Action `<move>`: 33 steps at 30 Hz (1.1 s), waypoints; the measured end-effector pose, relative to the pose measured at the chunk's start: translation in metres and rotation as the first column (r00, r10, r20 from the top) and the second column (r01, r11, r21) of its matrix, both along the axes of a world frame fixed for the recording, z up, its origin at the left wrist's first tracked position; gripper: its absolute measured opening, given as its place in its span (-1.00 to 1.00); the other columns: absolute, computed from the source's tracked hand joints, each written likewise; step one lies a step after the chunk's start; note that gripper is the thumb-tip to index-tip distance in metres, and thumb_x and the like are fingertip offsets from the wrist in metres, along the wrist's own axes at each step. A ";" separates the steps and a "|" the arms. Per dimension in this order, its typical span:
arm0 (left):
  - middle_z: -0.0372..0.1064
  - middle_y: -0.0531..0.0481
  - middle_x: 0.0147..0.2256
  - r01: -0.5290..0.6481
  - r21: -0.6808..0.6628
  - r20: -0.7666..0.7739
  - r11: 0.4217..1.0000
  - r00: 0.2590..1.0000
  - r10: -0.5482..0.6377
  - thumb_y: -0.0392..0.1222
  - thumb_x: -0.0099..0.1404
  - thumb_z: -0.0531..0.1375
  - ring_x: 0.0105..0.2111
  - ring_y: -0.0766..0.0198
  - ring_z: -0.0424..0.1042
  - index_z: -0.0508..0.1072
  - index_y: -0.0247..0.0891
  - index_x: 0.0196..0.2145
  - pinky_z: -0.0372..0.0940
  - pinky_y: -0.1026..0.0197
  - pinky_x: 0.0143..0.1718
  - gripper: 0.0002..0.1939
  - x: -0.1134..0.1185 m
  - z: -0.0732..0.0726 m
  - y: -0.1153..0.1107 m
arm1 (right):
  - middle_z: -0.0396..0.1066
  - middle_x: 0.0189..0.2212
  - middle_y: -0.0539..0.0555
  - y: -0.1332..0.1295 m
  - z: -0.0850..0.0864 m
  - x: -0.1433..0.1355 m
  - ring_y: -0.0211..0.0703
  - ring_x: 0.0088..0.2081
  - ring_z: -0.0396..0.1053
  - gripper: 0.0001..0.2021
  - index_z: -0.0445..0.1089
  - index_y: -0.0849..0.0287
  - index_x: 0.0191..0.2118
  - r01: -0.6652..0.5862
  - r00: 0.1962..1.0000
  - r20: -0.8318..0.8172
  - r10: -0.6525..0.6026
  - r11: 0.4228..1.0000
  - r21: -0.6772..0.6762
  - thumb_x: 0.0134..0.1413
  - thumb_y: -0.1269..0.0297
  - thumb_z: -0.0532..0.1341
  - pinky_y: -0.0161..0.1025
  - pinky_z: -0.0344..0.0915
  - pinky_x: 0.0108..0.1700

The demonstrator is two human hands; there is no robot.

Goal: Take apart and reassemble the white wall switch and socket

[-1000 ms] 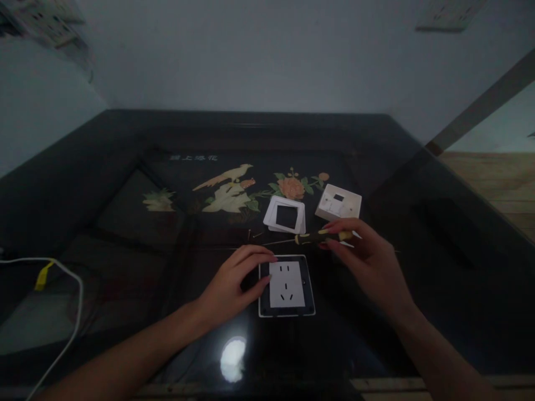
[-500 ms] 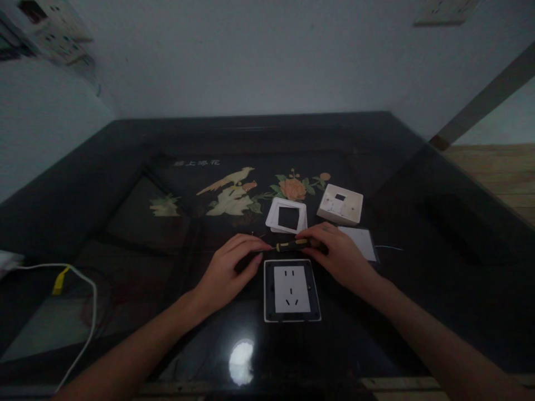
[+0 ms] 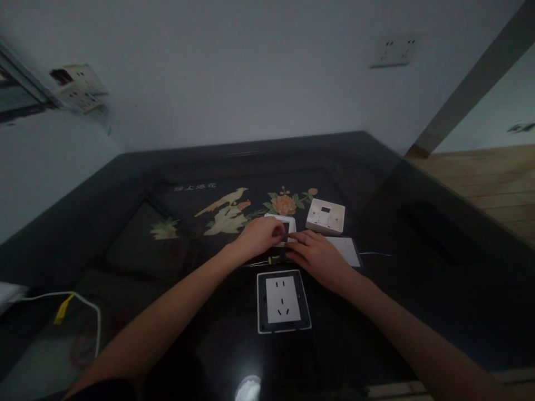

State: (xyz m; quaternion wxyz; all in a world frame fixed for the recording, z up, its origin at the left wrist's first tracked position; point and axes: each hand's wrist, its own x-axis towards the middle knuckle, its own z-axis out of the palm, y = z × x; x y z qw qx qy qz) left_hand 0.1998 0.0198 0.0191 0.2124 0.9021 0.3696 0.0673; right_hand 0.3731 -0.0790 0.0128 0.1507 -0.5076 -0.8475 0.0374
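Observation:
My left hand (image 3: 259, 236) is over the white square frames (image 3: 291, 224), its fingers closed; anything between them is too small to make out. My right hand (image 3: 318, 257) is just right of it, fingertips near the frames and the screwdriver. The screwdriver (image 3: 273, 260) lies behind the socket panel, its shaft pointing left and its handle partly hidden by my right hand. In front of both hands the socket panel (image 3: 283, 301) lies face up. A white box (image 3: 326, 216) sits behind my right hand, beside a flat white plate (image 3: 345, 250).
The glossy black table (image 3: 167, 312) bears a painted bird and flowers. A white cable (image 3: 92, 303) with a yellow tag (image 3: 62, 309) lies at the left. Wall sockets (image 3: 395, 51) are on the wall behind, and a thin wire (image 3: 376, 254) lies at the right.
My left hand has left the screwdriver's shaft and moved right and back, over the white frames. My right hand now lies further forward over the handle. The camera view has shifted.

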 end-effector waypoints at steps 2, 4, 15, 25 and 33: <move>0.46 -0.02 -0.30 0.024 -0.026 -0.076 0.999 0.997 -0.026 -0.18 0.34 0.23 -0.30 0.23 0.47 0.48 -0.33 -0.24 0.40 0.11 -0.23 -0.86 0.004 -0.003 0.005 | 0.50 -0.01 0.21 0.000 -0.004 -0.001 0.12 -0.02 0.40 -0.76 0.48 0.19 -0.03 -0.014 0.999 0.035 0.013 1.000 0.015 0.24 0.28 0.20 0.06 0.36 -0.06; 0.45 -0.03 -0.25 0.046 -0.055 -0.139 0.997 0.989 -0.053 -0.11 0.37 0.21 -0.29 0.24 0.47 0.46 -0.34 -0.18 0.42 0.09 -0.22 -0.79 0.006 -0.003 0.008 | 0.51 -0.02 0.20 0.000 -0.007 -0.001 0.13 -0.01 0.40 -0.73 0.46 0.19 0.00 -0.017 0.998 0.059 0.016 1.000 0.026 0.24 0.26 0.21 0.06 0.35 -0.07; 0.45 -0.03 -0.24 0.039 0.015 -0.212 0.999 0.977 -0.035 -0.11 0.37 0.21 -0.25 0.22 0.47 0.46 -0.33 -0.21 0.41 0.07 -0.18 -0.80 0.016 0.003 0.012 | 0.53 -0.08 0.22 -0.004 -0.004 0.004 0.13 -0.06 0.42 -0.77 0.50 0.22 -0.07 0.010 0.998 0.069 -0.013 0.999 0.037 0.21 0.25 0.24 0.03 0.35 -0.09; 0.47 0.01 -0.41 -0.110 -0.114 0.212 0.987 0.968 0.133 -0.25 0.23 0.25 -0.39 0.27 0.45 0.46 -0.28 -0.39 0.33 0.23 -0.33 -0.94 -0.019 0.028 -0.018 | 0.51 -0.08 0.21 -0.010 0.008 0.005 0.06 -0.04 0.43 -0.80 0.49 0.21 -0.08 0.063 0.977 -0.204 -0.060 0.998 0.011 0.21 0.38 0.20 0.04 0.38 -0.01; 0.48 0.07 -0.43 -0.055 -0.431 0.492 0.901 0.822 0.286 -0.25 0.21 0.28 -0.40 0.30 0.48 0.48 -0.26 -0.38 0.39 0.25 -0.35 -0.95 -0.028 0.029 -0.081 | 0.51 -0.42 -0.02 -0.029 0.030 -0.008 -0.24 -0.38 0.46 -0.99 0.50 0.14 -0.34 0.030 0.667 -0.724 -0.177 0.977 -0.211 0.08 0.37 0.32 -0.30 0.35 -0.38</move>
